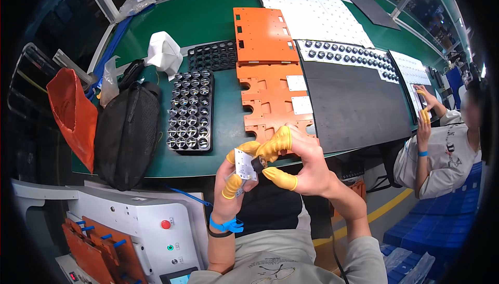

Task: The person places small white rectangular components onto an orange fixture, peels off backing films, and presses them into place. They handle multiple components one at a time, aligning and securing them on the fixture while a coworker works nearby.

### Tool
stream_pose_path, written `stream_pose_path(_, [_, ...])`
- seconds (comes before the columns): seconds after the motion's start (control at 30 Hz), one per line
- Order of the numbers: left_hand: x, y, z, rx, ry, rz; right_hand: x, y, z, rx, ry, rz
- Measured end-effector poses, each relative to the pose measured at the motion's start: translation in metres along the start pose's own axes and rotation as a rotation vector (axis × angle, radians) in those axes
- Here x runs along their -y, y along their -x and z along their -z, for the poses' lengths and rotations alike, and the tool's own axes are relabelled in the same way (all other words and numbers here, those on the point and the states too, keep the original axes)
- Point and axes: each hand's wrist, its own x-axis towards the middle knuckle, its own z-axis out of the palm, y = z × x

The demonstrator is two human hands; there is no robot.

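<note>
From my end I have the left hand clamped on a small white plate, held up near the chest, just off the near edge of the green worktop. The right hand comes in beside it, thumb and finger together on a short black part; that part sits at the face of the plate, between the two hands. Both hands have yellow finger covers, and I see a blue band on the left wrist. Below and left of the left hand stands a white machine with a red button.

Ahead and left of the left hand, a black tray carries rows of round lenses. Farther left lies a black bag, with an orange bag beyond it. Straight ahead of the hands is an orange fixture; a black mat lies ahead and right of the right hand. Past these I make out an orange board and a white board bearing black round parts. Well to the right of the right hand, a co-worker has both hands over another white board.
</note>
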Motion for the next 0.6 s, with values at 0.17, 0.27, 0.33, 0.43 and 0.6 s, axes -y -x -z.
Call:
stream_pose_path(0.17, [0.001,0.003,-0.005,0.021,-0.089,-0.084,0.005,0.001,-0.001,-0.005,0.048,0.007])
stream_pose_path(0.27, [0.002,0.005,-0.01,-0.001,-0.158,-0.123,0.006,0.005,-0.006,-0.027,0.016,-0.01])
stream_pose_path(0.33, [0.002,0.005,-0.012,-0.004,-0.198,-0.146,0.004,0.008,-0.009,-0.06,0.01,-0.023])
stream_pose_path(0.43, [0.001,0.004,-0.013,0.001,-0.185,-0.148,0.004,0.009,-0.011,-0.072,0.084,0.024])
stream_pose_path(0.6, [0.0,0.004,-0.015,-0.013,-0.175,-0.16,0.008,0.011,-0.013,-0.009,-0.049,-0.195])
